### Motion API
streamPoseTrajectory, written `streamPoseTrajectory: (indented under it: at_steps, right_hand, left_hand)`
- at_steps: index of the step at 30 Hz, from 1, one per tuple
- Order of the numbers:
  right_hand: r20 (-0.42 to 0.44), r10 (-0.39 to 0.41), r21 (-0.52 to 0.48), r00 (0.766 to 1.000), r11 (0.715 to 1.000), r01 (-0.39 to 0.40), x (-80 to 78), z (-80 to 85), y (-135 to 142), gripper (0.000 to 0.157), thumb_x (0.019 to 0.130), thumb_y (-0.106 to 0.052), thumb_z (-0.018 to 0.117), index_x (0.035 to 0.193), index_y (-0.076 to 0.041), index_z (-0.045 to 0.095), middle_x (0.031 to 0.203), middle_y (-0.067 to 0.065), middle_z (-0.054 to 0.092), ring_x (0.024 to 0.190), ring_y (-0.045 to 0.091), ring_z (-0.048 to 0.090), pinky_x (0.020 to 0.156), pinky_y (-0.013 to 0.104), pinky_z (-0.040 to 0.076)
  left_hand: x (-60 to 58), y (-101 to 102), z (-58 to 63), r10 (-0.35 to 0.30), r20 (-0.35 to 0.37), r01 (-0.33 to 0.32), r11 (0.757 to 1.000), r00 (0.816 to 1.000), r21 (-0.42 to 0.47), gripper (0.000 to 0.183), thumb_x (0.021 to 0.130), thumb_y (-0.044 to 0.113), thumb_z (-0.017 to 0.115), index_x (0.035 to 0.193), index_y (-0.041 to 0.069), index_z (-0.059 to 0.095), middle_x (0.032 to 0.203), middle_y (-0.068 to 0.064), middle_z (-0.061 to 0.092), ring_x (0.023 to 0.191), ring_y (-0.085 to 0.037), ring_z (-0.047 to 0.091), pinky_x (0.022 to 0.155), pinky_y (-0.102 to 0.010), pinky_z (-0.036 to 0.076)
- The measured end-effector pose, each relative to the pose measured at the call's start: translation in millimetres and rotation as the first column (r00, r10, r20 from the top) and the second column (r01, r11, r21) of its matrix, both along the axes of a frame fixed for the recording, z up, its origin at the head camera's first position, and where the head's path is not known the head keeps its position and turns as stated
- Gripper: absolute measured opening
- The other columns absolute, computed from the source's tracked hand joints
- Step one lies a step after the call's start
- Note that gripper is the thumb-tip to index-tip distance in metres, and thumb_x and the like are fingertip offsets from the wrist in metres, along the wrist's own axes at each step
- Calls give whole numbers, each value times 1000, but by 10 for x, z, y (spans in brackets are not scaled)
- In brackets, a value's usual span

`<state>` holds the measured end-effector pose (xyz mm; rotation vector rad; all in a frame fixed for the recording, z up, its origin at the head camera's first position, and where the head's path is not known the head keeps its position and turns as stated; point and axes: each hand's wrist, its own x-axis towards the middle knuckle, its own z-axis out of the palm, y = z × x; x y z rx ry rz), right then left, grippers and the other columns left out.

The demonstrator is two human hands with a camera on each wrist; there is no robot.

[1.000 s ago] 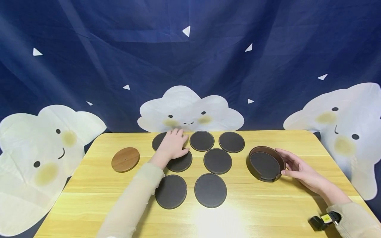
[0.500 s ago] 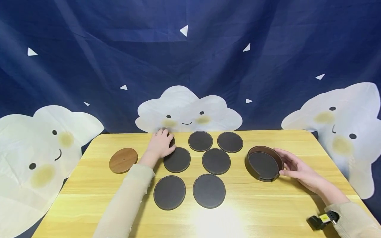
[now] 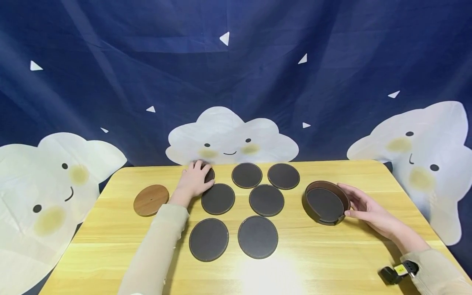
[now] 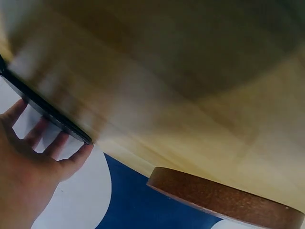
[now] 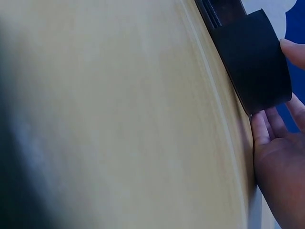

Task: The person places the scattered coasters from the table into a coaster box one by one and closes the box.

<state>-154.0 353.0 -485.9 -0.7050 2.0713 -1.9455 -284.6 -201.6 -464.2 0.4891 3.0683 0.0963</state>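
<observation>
At the far left of the coaster group, my left hand (image 3: 193, 180) lies over a round black coaster (image 3: 210, 174), fingers bent over its far side and thumb by its near rim. Its fingertips meet the coaster (image 4: 45, 112) in the left wrist view. The hand hides much of that coaster. My right hand (image 3: 370, 211) grips the right side of a round brown coaster holder (image 3: 311, 209), thumb in front and fingers behind. The holder stands upright on the table, with a notch in its near wall and a dark disc at its bottom. The right wrist view shows its outer wall (image 5: 255, 62).
Several more black coasters lie flat, including a back one (image 3: 247, 175), a middle one (image 3: 218, 199) and a front one (image 3: 209, 239). A brown wooden disc (image 3: 151, 200) lies at left. The wooden table (image 3: 313, 258) ends at a blue cloud-print curtain (image 3: 258, 73).
My left hand has moved left from between the back and middle coasters onto the far-left one. My right hand stays at the holder. The head view has shifted slightly.
</observation>
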Motion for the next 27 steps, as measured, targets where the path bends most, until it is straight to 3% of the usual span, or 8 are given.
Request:
streamPoseTrajectory:
  at_steps: [14,27]
  right_hand:
    - [1,-11,6,1000,1000,11,3,19,-8,79,94,22,51,166,-3,29,159,-22,46,145,-16,39,110,2,30]
    - [-9,1,-1,1000,1000,-1,-4,5,-9,79,94,22,51,166,-2,28,160,-21,47,145,-14,39,110,3,30]
  left_hand:
    - [-32,-32,-30,41,42,-42,998,998,40,68,100,52,62,158,19,47,158,-27,37,148,-57,34,107,-73,39]
    - [-3,-95,15,21,9,-21,1000,1000,-1,69,93,54,64,154,24,52,153,-25,45,144,-54,37,108,-70,37]
